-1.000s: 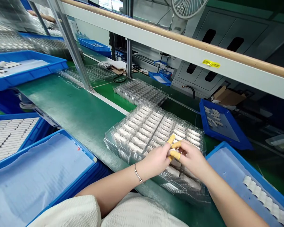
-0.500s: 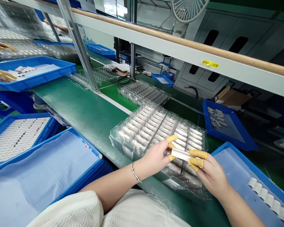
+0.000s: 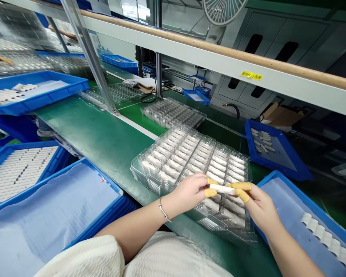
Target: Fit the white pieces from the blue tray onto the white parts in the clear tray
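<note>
Between my two hands is a small white oblong part (image 3: pixel 222 189), level above a clear plastic tray stack. My left hand (image 3: pixel 192 192) pinches its left end with yellow-cotted fingertips. Its right end is gripped by the yellow-cotted fingers of my right hand (image 3: pixel 259 204). Below them, the clear compartment tray (image 3: pixel 146 177) holds rows of similar white pieces, and more trays are stacked under it. Part of the tray's near side is hidden by my hands.
At right, a blue bin (image 3: pixel 272 179) with a blue liner holds a row of white parts (image 3: pixel 328 240). A lined blue bin (image 3: pixel 103 200) stands at lower left, beside a filled one (image 3: pixel 20 173). Farther back are clear trays (image 3: pixel 174 113) and a metal post (image 3: pixel 93 61). A co-worker's hand (image 3: pixel 0 59) shows at far left.
My fingers have closed in around the white part, which has turned to show a narrower side. The co-worker's hands at left have shifted. The view has moved slightly.
</note>
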The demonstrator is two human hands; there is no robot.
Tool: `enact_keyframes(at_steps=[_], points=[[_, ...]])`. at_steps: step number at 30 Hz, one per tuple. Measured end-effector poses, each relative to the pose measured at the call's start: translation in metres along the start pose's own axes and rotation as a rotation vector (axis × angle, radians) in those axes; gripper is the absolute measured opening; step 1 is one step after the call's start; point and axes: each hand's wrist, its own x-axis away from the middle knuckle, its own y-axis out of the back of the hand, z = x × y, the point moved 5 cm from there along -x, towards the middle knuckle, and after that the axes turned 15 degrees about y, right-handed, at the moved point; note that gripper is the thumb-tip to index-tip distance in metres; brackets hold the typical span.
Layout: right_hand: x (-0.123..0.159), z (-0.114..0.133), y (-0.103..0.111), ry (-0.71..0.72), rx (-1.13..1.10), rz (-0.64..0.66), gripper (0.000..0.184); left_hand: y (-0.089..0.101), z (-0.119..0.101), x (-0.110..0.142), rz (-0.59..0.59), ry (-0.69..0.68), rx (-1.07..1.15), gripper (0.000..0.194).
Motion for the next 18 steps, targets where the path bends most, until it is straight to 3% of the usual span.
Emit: enact_keyframes(at_steps=[2,4,9,11,13,16,18], points=[[-0.001,-0.006,0.008,-0.082,0.019,-0.103,0.025,-0.002,0.009,-0.004,0.008,0.101,0.063,0.024],[-0.005,-0.004,0.012,-0.034,0.139,-0.140,0.021,-0.004,0.017,-0.008,0.038,0.198,0.168,0.026],[-0.012,0.021,-0.020,0.406,0.535,0.204,0.028,-0.015,0.025,-0.018,0.178,0.296,0.450,0.032],[-0.018,0.017,-0.028,0.474,0.620,0.255,0.024,-0.019,0.027,-0.023,0.194,0.287,0.542,0.030],[-0.030,0.000,-0.028,0.439,0.654,0.280,0.026,-0.021,0.031,-0.026,0.164,0.284,0.635,0.032],[-0.062,-0.048,-0.013,0.217,0.697,0.281,0.031,-0.022,0.039,-0.029,0.124,0.300,0.750,0.049],[-0.084,-0.080,-0.002,0.076,0.747,0.266,0.030,-0.023,0.042,-0.028,0.133,0.313,0.753,0.050]])
